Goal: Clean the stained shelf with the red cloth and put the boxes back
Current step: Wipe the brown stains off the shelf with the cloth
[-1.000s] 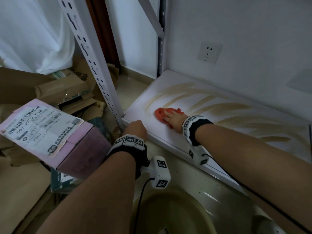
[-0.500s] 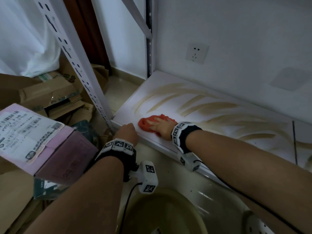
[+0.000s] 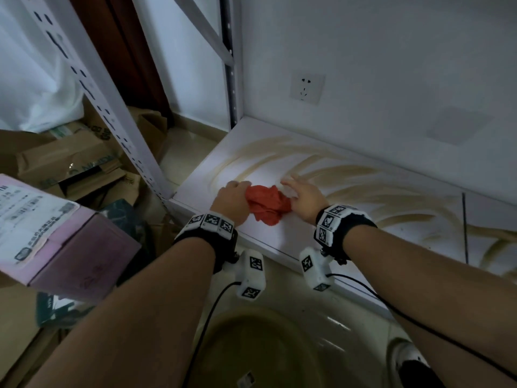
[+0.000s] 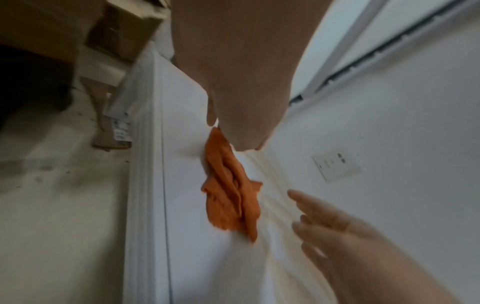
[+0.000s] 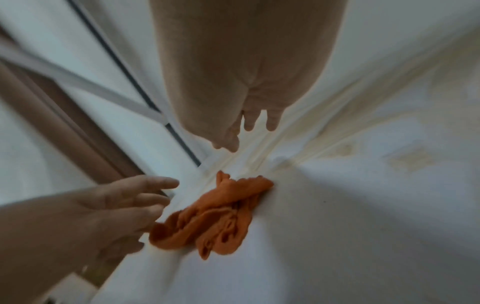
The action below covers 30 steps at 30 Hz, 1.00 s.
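The left hand (image 3: pixel 233 201) pinches the left end of the red cloth (image 3: pixel 267 205), thumb and fingers closed on a bunched corner, as the left wrist view shows with the cloth (image 4: pixel 230 191) trailing away from the fingertips; the right hand (image 3: pixel 303 197) sits just beside the cloth's right end with its fingers spread and relaxed, gripping nothing, and from the right wrist view its fingers (image 5: pixel 255 121) hang loose above the shelf while the cloth (image 5: pixel 215 214) lies crumpled below them; the cloth rests on the white shelf (image 3: pixel 268 236) near its front left corner, between the two hands; tan curved stains (image 3: pixel 349 175) sweep across the shelf board behind and to the right of the hands, reaching on toward the right; a wall socket (image 3: pixel 306 88) sits on the white wall above the shelf; the perforated upright (image 3: pixel 95 88) of the rack rises at the shelf's left corner; to the left, off the shelf, a pink box (image 3: pixel 64 242) with a shipping label stands tilted among flattened brown cardboard (image 3: pixel 72 161); a round basin (image 3: pixel 251 351) lies on the floor below the forearms
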{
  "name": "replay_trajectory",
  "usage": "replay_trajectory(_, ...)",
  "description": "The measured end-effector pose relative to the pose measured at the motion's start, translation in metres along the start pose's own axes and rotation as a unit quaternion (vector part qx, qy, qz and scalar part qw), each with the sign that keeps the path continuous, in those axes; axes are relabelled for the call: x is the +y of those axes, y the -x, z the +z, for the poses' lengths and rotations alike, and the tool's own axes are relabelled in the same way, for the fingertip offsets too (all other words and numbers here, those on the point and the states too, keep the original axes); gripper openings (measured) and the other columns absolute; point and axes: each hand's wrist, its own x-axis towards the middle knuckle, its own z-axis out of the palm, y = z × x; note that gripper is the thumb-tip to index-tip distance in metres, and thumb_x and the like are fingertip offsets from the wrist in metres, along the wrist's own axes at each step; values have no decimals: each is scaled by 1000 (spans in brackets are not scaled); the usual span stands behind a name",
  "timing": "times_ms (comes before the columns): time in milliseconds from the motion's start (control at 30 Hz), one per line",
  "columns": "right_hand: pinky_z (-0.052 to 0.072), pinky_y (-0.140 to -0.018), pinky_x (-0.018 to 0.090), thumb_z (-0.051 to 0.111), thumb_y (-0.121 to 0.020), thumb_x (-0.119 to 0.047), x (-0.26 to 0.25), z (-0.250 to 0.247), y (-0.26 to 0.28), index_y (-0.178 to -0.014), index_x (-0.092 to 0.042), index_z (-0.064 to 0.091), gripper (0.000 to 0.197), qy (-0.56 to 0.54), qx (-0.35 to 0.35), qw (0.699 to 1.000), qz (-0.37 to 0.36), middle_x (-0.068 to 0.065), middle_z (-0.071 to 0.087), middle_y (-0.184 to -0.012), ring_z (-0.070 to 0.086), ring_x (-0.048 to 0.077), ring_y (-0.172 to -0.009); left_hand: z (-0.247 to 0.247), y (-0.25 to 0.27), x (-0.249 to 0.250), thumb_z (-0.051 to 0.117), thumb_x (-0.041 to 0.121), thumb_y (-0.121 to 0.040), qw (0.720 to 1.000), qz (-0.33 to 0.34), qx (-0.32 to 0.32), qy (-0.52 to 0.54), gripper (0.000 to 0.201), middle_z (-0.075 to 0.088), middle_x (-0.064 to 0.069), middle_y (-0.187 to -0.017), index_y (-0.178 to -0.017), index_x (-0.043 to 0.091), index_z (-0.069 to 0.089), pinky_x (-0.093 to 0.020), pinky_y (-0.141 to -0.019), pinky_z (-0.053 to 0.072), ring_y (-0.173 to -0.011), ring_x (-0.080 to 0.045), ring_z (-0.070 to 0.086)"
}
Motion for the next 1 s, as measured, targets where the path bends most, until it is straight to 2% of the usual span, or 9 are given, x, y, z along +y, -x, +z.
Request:
replay_trajectory(100, 17, -116, 28, 42, -89, 4, 13, -5, 14, -137, -11, 47, 50, -43, 54, 997, 25, 11, 30, -153, 26, 24, -142, 8, -1, 19, 34, 18, -102, 995, 88, -8, -44, 44, 37, -8, -148, -145, 13, 36, -39, -109, 36, -130, -27, 42)
replay_trajectory(233, 19, -113, 27, 42, -91, 1, 25, -17, 19, -136, -12, 49, 47, -22, 30, 998, 44, 11, 31, -152, 28, 25, -141, 34, -7, 26, 35, 16, -100, 985, 106, -109, -77, 43, 18, -10, -157, -143, 14, 36, -43, -118, 24, -142, -32, 26)
replay_trajectory(367, 24, -110, 25, 40, -90, 3, 23, -22, 17, -135, -11, 50, 48, -36, 26, 998, 37, 12, 38, -148, 33, 25, -138, 46, -16, 11, 44, 21, -96, 986, 62, -118, -99, 40, 29, -13, -147, -136, 19, 42, -49, -107, 39, -138, -37, 28)
replay_trajectory(433, 23, -112, 27, 39, -90, 3, 22, -19, 16, -135, -12, 50, 48, -56, 24, 997, 41, 11, 37, -149, 32, 25, -139, 52, -16, 5, 46, 26, -95, 986, 53, -97, -122, 40, 31, -13, -143, -135, 20, 42, -49, -105, 40, -135, -37, 31)
replay_trajectory(533, 24, -115, 30, 40, -90, 3, 23, -18, 14, -133, -14, 52, 48, -70, 23, 996, 44, 10, 37, -149, 33, 25, -139, 52, -21, -14, 46, 40, -95, 996, -50, -41, -65, 48, 45, -14, -135, -132, 9, 42, -47, -104, 41, -125, -34, 46)
replay_trajectory(600, 26, -113, 29, 40, -90, 3, 25, -17, 13, -131, -13, 53, 47, -72, 24, 996, 42, 9, 40, -147, 36, 24, -137, 55, -27, -34, 45, 37, -96, 993, -98, -29, -53, 46, 51, -17, -130, -126, 3, 44, -46, -103, 43, -119, -36, 51)
replay_trajectory(700, 30, -109, 28, 39, -91, 3, 28, -16, 12, -130, -14, 54, 45, -67, 20, 997, 37, 8, 44, -144, 40, 23, -134, 58, -34, -62, 42, 25, -97, 989, -135, -31, -45, 37, 46, -16, -136, -130, 8, 46, -46, -107, 40, -124, -34, 47)
replay_trajectory(867, 30, -108, 27, 39, -92, 1, 36, -18, 13, -132, -13, 52, 44, -45, 14, 999, 28, 8, 45, -143, 40, 23, -133, 51, -49, -77, 37, 36, -92, 978, -197, 17, 64, 61, 40, -14, -146, -146, 9, 29, -49, -111, 35, -132, -35, 41)
replay_trajectory(1000, 28, -109, 28, 41, -91, 3, 43, -23, 11, -137, -11, 45, 49, -9, 15, 1000, 17, 9, 38, -147, 36, 25, -135, 30, -62, -51, 50, 39, -92, 967, -230, -43, -97, 82, 31, -13, -150, -151, 2, 7, -41, -119, 21, -138, -31, 33)
